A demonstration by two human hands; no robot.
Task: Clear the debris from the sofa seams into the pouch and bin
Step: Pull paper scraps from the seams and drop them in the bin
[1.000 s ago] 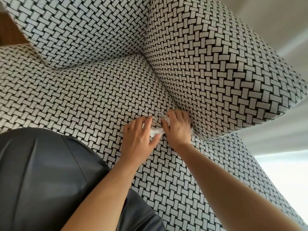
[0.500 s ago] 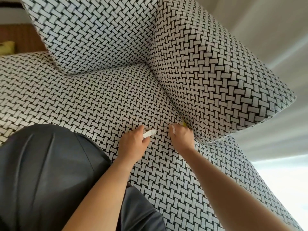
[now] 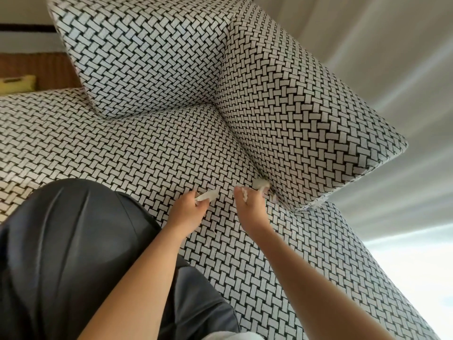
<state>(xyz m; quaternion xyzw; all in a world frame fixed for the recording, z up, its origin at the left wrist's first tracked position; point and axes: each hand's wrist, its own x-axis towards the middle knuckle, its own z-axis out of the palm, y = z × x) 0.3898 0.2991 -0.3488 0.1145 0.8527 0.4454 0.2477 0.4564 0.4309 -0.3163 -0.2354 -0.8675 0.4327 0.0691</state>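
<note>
The sofa seat [image 3: 147,143] has a black-and-white woven pattern. My left hand [image 3: 190,209] rests on the seat and pinches a small white scrap of paper [image 3: 207,195]. To its right, my right hand [image 3: 250,206] holds crumpled white tissue bits [image 3: 244,197] in curled fingers. That hand sits at the seam where the armrest cushion [image 3: 294,119] meets the seat. A pale wad of debris [image 3: 261,184] sticks out of that seam just past my right fingertips. No pouch or bin is in view.
A back cushion [image 3: 147,57] leans at the rear of the seat. A dark leather-like bag or garment [image 3: 61,253] lies on my lap at lower left. A yellow object [image 3: 17,84] sits far left on a wooden surface. Pale curtains [image 3: 392,57] hang to the right.
My hands have drawn apart; the white tissue they held together has split into a scrap in the left and bits in the right. The right hand shifted toward the armrest seam.
</note>
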